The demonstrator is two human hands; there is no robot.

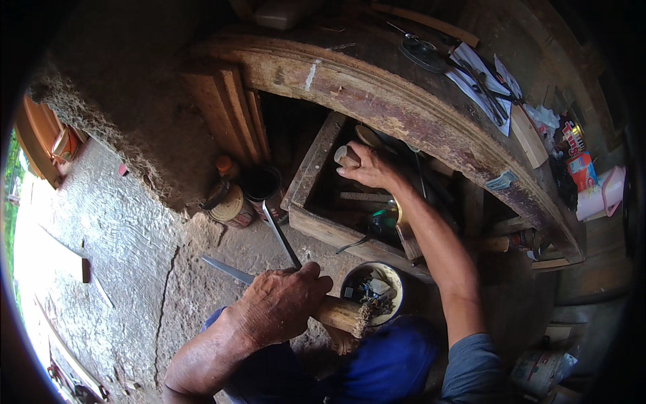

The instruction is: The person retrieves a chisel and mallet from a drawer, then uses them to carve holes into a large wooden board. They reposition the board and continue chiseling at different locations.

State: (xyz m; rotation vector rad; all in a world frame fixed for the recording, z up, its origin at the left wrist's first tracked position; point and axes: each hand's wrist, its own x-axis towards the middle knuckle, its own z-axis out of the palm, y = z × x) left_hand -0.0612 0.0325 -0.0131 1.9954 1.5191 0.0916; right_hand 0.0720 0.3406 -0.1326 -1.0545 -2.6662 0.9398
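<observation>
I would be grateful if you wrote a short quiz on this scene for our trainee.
1. True or false: the left hand is empty.
2. How many metal blades stick out past that hand?
3. Fill in the missing word: the right hand reaches into an open wooden ____ under the curved edge of the old table.

Key:
1. False; it grips a wooden handle.
2. Two.
3. Drawer.

Here's the drawer (336, 233), rough scuffed wood | in front of it, smooth shiny metal blades (281, 234), ragged-ended wooden handle (338, 314) | beyond, flaking timber table edge (410, 101) | left, gritty concrete floor (134, 222)
</observation>
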